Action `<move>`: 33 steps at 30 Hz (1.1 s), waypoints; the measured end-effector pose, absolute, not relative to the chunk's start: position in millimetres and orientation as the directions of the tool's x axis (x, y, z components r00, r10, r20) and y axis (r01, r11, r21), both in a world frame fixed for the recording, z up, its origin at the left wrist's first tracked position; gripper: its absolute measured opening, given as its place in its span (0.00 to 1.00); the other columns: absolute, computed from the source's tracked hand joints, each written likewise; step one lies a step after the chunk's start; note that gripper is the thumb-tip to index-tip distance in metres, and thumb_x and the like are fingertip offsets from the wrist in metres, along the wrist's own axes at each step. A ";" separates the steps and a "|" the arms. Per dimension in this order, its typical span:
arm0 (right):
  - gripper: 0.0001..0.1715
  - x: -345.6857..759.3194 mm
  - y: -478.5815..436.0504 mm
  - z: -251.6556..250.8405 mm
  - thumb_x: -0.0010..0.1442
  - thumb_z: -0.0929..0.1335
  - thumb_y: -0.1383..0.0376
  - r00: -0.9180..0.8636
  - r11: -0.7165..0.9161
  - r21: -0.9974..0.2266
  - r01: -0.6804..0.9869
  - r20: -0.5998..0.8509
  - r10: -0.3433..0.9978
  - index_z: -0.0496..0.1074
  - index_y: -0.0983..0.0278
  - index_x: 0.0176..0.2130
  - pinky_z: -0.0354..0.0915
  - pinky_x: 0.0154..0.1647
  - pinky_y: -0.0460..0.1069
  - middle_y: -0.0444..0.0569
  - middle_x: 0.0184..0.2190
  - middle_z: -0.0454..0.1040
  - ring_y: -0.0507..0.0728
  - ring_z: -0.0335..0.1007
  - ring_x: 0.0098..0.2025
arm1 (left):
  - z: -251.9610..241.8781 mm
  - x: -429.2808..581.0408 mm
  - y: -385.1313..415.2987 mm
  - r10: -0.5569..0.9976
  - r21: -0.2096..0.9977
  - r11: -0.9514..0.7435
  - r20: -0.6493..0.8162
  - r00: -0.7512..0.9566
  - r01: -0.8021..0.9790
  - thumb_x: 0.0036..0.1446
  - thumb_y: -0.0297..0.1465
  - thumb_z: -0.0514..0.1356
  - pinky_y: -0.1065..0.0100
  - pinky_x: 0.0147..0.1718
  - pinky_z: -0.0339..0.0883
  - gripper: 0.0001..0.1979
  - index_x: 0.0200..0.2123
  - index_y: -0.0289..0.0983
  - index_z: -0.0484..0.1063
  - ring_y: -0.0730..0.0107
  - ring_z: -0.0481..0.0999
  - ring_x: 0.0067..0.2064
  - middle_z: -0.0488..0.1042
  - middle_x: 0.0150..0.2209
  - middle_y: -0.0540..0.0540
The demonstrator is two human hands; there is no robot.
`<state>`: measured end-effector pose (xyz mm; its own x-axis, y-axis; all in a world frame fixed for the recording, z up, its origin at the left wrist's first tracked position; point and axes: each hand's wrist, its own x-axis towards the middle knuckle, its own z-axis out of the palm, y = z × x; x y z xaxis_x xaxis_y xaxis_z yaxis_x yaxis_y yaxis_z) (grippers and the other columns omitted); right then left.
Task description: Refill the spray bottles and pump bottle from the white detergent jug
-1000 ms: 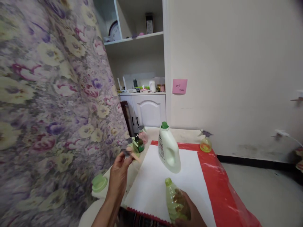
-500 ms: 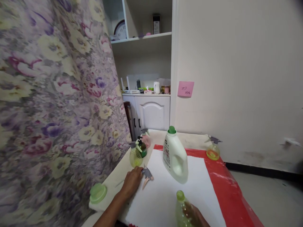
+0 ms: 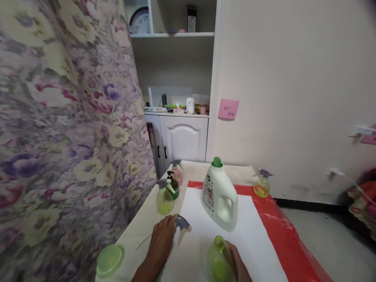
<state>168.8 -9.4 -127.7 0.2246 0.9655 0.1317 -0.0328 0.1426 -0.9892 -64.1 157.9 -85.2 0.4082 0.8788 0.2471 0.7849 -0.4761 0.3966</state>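
My left hand is closed around a grey and beige spray head, whose thin tube sticks out behind toward the left. At the front of the white sheet, my right hand wraps the right side of a translucent green bottle; its neck is uncapped and the mouth tips toward me. Beyond the bottle stands a large pale green detergent jug with a handle and a green spout at its top. A yellow-green spray bottle is just past my left hand.
Behind that spray bottle are a dark green pump bottle and a pink spray bottle. A spray bottle with orange liquid stands at the back right on red plastic. A pale green round container sits at the table's left edge.
My left hand has lifted the spray head slightly and turned it, its tube now showing. The green bottle in my right hand has tilted, its mouth coming toward me. The view has shifted a little.
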 end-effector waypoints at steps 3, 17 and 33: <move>0.55 158.9 4.0 -122.7 0.33 0.78 0.49 0.220 0.161 -0.985 0.057 0.169 0.961 0.61 0.59 0.57 0.56 0.61 0.60 0.55 0.57 0.69 0.72 0.61 0.60 | -84.0 -66.4 157.1 0.868 0.433 -0.497 0.274 0.415 0.752 0.60 0.31 0.48 0.55 0.53 0.60 0.21 0.54 0.38 0.69 0.53 0.69 0.56 0.73 0.54 0.39; 0.55 164.2 -12.1 -126.6 0.37 0.76 0.70 0.302 0.062 -0.965 0.256 0.141 0.943 0.58 0.62 0.61 0.40 0.69 0.63 0.56 0.63 0.61 0.69 0.49 0.67 | -75.5 -46.0 135.8 0.804 0.655 -0.586 0.397 0.443 0.477 0.59 0.34 0.54 0.51 0.53 0.65 0.14 0.46 0.39 0.73 0.52 0.74 0.51 0.78 0.47 0.39; 0.27 242.4 64.4 -59.4 0.52 0.71 0.51 0.561 0.226 -0.959 0.173 0.284 0.778 0.69 0.61 0.48 0.65 0.55 0.58 0.53 0.49 0.74 0.64 0.68 0.54 | -58.5 2.5 94.2 0.747 0.939 -0.314 0.152 0.648 0.142 0.46 0.30 0.64 0.60 0.59 0.57 0.29 0.54 0.44 0.69 0.54 0.68 0.58 0.73 0.56 0.46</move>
